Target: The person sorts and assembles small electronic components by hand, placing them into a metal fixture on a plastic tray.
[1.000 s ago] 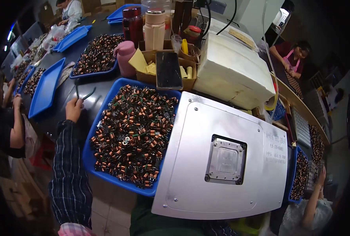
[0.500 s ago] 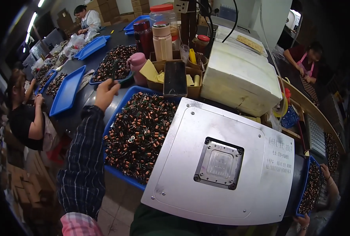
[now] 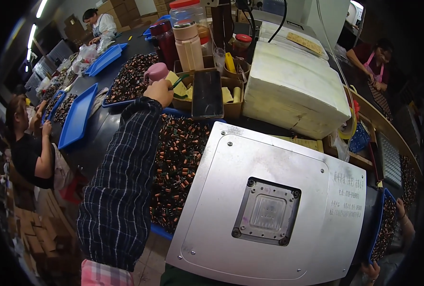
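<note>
My left hand point(image 3: 158, 93) reaches far forward in a dark plaid sleeve, its fingers closed on a thin, curved green thing point(image 3: 180, 81) whose kind I cannot make out. The hand is just in front of a pink bottle point(image 3: 157, 71) and beside a cardboard box point(image 3: 233, 110) holding yellow paper pieces. A dark phone point(image 3: 207, 94) leans on this box. Below my forearm lies a blue tray heaped with small copper-wound coils point(image 3: 181, 162), partly hidden by the sleeve. My right hand is out of the picture.
A silver machine plate point(image 3: 202, 214) with a square recessed fixture fills the front. Behind it stands a white foam box point(image 3: 295, 86). A light pink flask point(image 3: 188, 47) and a dark red flask point(image 3: 164, 40) rise behind the box. Co-workers sit left and right; another person's hands point(image 3: 373, 270) hold a blue tray.
My left hand has moved right, from beside the coil trays to the cardboard box, carrying the green thing with it. My sleeve now covers part of the near coil tray. The view has shifted slightly.
</note>
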A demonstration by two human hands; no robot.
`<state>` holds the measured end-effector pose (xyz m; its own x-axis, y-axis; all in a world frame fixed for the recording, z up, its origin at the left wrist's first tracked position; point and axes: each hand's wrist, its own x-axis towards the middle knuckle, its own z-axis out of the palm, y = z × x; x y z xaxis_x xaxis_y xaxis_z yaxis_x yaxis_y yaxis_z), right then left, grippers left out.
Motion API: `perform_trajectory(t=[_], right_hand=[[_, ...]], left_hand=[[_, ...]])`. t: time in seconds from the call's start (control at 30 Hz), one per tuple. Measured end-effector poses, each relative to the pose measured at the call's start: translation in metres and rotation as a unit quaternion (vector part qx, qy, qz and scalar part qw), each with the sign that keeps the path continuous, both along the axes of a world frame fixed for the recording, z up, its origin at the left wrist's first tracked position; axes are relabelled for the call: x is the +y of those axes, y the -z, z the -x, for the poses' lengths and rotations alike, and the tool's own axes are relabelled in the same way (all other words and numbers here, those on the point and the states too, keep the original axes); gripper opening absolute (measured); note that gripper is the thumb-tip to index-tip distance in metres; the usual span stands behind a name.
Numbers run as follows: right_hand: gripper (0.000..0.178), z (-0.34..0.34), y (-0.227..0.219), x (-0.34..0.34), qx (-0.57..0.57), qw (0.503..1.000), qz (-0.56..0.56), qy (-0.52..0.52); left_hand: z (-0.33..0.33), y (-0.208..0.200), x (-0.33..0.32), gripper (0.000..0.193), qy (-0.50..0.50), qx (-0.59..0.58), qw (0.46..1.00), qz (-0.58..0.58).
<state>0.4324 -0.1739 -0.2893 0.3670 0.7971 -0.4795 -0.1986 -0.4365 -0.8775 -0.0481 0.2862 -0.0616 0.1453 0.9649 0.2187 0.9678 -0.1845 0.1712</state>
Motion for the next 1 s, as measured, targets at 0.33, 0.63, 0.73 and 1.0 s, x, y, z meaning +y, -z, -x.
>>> perform_trajectory(t=[0.33, 0.63, 0.73, 1.0], right_hand=[[0.041, 0.014, 0.021, 0.044, -0.033, 0.996, -0.007, -0.079], [0.041, 0.070, 0.016, 0.110, -0.070, 0.980, -0.041, -0.184], [0.041, 0.101, 0.010, 0.140, -0.086, 0.971, -0.054, -0.218], [0.041, 0.177, -0.016, 0.205, -0.164, 0.941, -0.054, -0.291]], left_hand=[[0.002, 0.004, 0.003, 0.027, -0.004, 0.066, 0.998, -0.019], [0.181, 0.009, -0.020, 0.024, -0.016, -0.147, 0.988, -0.039], [0.253, 0.032, -0.022, 0.023, -0.093, -0.206, 0.972, 0.056], [0.295, 0.092, 0.018, 0.032, -0.099, -0.406, 0.901, 0.113]])
